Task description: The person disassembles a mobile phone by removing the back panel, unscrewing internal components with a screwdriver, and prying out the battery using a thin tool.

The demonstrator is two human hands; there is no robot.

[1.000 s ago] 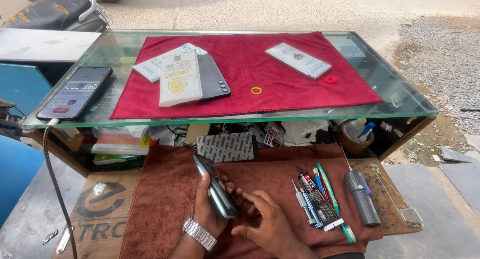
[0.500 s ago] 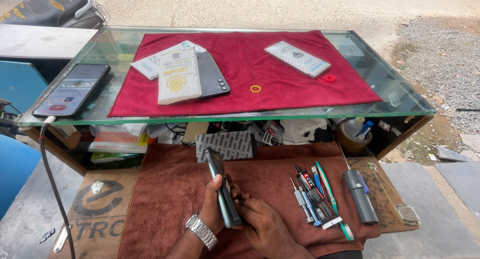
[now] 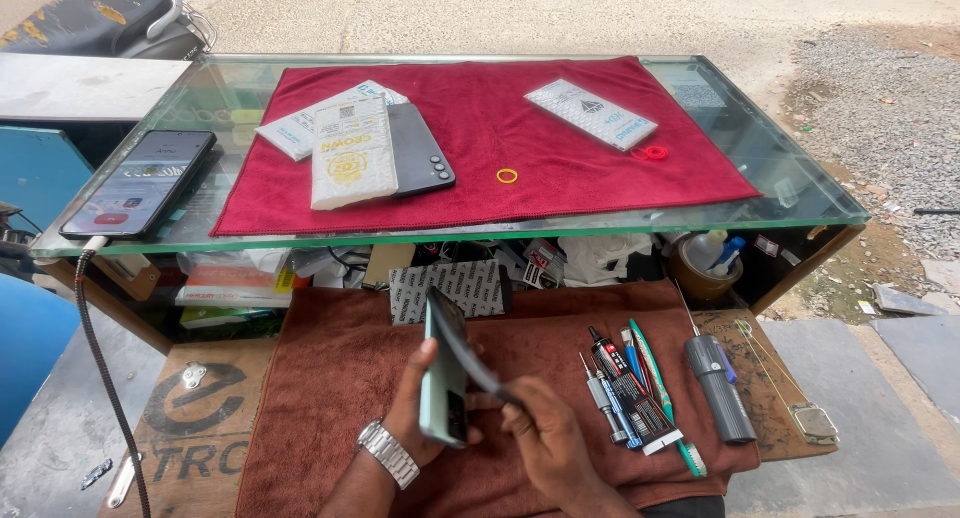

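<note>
Fingers of the left hand (image 3: 425, 403) grip a pale-green phone (image 3: 443, 388) upright; the right hand (image 3: 545, 443) now peels its dark back panel (image 3: 465, 343) further away than a second ago.

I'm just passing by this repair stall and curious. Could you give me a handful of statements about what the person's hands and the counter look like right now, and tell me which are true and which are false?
1. The left hand holds a pale green phone upright on its edge. True.
2. The right hand rests flat on the glass counter. False: it is below the counter, at a dark panel lifted off the phone.
3. A red cloth covers the middle of the glass counter. True.
4. The left wrist is bare. False: it wears a metal wristwatch.
5. A lit phone on the counter's left end has a cable plugged in. True.
</note>
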